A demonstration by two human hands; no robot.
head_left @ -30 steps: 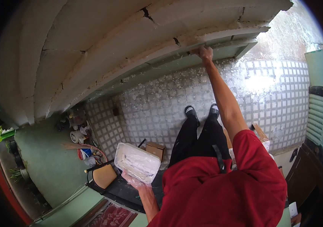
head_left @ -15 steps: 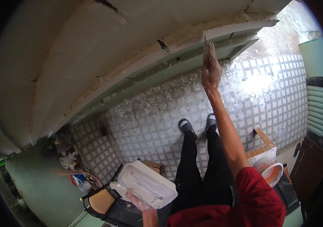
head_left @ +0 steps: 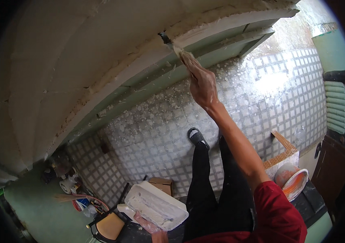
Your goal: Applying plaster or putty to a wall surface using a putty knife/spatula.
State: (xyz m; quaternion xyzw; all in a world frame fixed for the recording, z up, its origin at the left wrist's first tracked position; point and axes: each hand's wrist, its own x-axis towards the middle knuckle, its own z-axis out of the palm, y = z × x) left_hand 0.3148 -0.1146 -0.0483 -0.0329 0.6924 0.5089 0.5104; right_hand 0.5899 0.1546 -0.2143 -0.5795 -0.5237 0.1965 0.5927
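My left hand [head_left: 147,224] is low in the view, smeared with white paste. It holds the near left side of a white rectangular tub [head_left: 128,199], which has pale plaster-like paste [head_left: 156,210] spread inside. My right hand [head_left: 202,83] reaches up and forward with closed fingers, coated in the same paste. A pale, smeared thing [head_left: 176,47] sticks out beyond the fingertips; I cannot tell its kind. Its end meets the off-white surface [head_left: 99,52] beside a dark hole [head_left: 164,38] near that surface's edge.
White splatters mark the tiled floor [head_left: 172,113] around my sandalled foot [head_left: 198,137]. On the right, an orange-and-white bucket [head_left: 291,180] stands on a dark bench. A chair with a tan seat [head_left: 109,227], a cardboard box [head_left: 161,185] and a cluttered heap [head_left: 73,186] are at the lower left.
My right hand has moved left along the surface's edge, to the dark hole. The view has shifted slightly. My left hand stays at the tub.
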